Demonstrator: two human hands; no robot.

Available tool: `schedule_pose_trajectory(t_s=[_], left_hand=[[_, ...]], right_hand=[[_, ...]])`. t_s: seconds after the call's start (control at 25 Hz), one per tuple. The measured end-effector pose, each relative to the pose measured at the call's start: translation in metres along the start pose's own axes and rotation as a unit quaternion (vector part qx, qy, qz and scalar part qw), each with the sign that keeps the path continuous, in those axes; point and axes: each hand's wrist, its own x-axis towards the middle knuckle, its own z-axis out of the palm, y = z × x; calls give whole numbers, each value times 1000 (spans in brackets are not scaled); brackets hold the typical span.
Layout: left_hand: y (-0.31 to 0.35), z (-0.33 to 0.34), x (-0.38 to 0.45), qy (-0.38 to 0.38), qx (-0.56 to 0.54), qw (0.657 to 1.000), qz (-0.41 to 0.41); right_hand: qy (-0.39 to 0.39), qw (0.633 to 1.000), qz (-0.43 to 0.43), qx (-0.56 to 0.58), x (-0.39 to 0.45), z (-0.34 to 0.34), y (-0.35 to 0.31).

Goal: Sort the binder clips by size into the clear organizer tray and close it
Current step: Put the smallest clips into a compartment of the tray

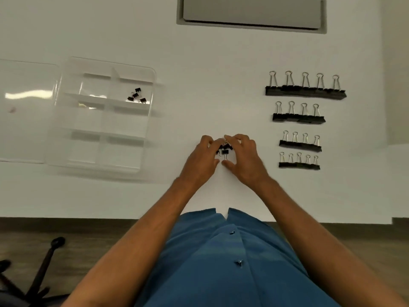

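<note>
Your left hand [204, 156] and right hand [242, 156] cup the tiny clips [224, 149], neither clenched. Pinch all together, then drop beside the four in the tray [66, 94].

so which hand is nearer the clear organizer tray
Left. The left hand sits on the side of the small clip pile facing the clear organizer tray, with bare table between them. The right hand is on the pile's far side, toward the clip rows.

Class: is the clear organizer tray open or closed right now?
Open. The clear organizer tray has its lid folded out flat to the left, compartments uncovered.
</note>
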Motion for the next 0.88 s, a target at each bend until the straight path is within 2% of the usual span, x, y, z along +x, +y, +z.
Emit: schedule_pose_trajectory(t_s=[0.28, 0.64, 0.76, 0.88], left_hand=[[1, 5, 13, 48, 19, 998, -22], [19, 19, 16, 119, 79, 986, -87], [22, 20, 16, 139, 43, 983, -115], [24, 20, 16, 166, -50, 970, -171]], right_hand=[[18, 996, -31, 85, 18, -4, 9], [-55, 998, -11, -9, 35, -19, 5], [-59, 998, 11, -8, 34, -20, 6], [-52, 998, 11, 13, 31, -19, 8]])
